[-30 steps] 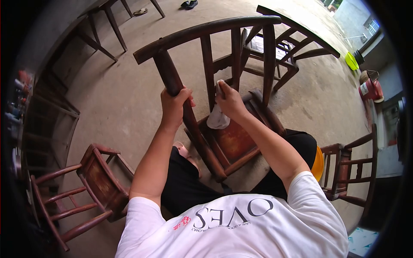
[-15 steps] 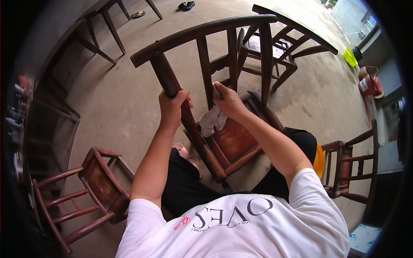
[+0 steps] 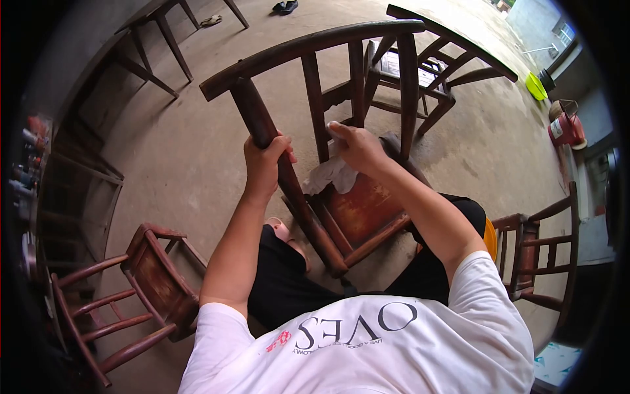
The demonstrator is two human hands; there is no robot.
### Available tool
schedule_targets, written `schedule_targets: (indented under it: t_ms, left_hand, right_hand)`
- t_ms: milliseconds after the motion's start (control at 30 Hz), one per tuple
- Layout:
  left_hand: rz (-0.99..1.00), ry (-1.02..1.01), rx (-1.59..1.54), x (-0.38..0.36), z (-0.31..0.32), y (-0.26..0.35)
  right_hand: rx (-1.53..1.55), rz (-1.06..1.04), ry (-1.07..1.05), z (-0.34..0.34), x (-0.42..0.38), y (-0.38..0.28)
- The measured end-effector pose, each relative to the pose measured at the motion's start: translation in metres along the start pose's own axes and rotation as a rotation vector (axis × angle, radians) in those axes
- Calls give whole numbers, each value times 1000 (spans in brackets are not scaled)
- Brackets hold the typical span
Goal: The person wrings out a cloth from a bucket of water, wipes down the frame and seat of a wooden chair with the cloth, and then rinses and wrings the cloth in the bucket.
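A dark brown wooden chair (image 3: 367, 205) stands between my knees, its curved top rail towards the top of the view. My left hand (image 3: 266, 164) is wrapped round the left post of the backrest. My right hand (image 3: 357, 148) is closed on a whitish cloth (image 3: 333, 175) beside the middle back slats. The cloth hangs down from the fingers over the back part of the reddish, worn seat. Part of the cloth is hidden behind my right hand.
Another chair (image 3: 436, 88) stands just beyond, one lies low at left (image 3: 157, 276), and one is at right (image 3: 525, 256). A yellow object (image 3: 489, 243) is by my right knee. Table legs (image 3: 172, 49), shoes (image 3: 285, 8), a red bucket (image 3: 566, 130) and a green basin (image 3: 535, 87) are farther off.
My right hand has shifted slightly right and turned, and the cloth has moved right and up with it. My left hand stays on the post.
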State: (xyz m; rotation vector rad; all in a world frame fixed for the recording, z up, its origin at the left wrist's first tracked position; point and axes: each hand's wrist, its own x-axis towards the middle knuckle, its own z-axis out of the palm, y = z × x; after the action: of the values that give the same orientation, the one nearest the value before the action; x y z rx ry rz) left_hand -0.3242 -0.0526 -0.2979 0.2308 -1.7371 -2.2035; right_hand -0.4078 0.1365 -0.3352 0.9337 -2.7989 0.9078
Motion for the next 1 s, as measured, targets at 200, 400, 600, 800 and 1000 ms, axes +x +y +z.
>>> schedule_targets:
  t_ms: [200, 400, 600, 800, 1000]
  left_hand:
    - [0, 0, 6, 1, 0, 0]
    - [-3, -5, -9, 1, 2, 0]
    - [-5, -5, 6, 1, 0, 1]
    - [-14, -7, 8, 2, -1, 0]
    - [10, -15, 4, 2, -1, 0]
  right_hand:
    - [-223, 178, 59, 16, -1, 2]
    - [15, 74, -16, 14, -3, -5]
    - [-235, 64, -14, -6, 6, 18]
    - [523, 36, 300, 39, -1, 8]
    - [1832, 629, -165, 31, -36, 25]
